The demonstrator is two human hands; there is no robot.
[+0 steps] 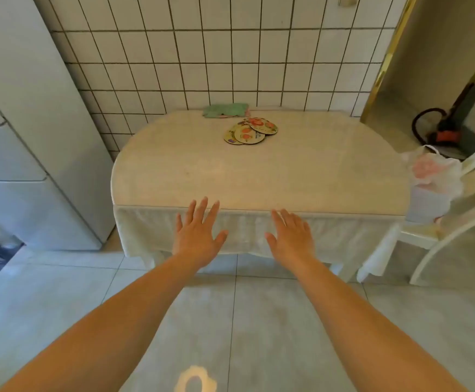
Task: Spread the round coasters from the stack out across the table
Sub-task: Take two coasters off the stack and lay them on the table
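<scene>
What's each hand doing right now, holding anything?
Left hand: open, fingers spread, empty, near the table edge.
Right hand: open, empty, coasters untouched.

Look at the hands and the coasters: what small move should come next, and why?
Probably a reach forward with one hand, say the right hand, to the coasters. They lie overlapping in a loose pile near the far edge of the table, beside a green cloth. Both the right and the left hand are open, empty and only at the near edge, so nothing can be spread yet.
</scene>
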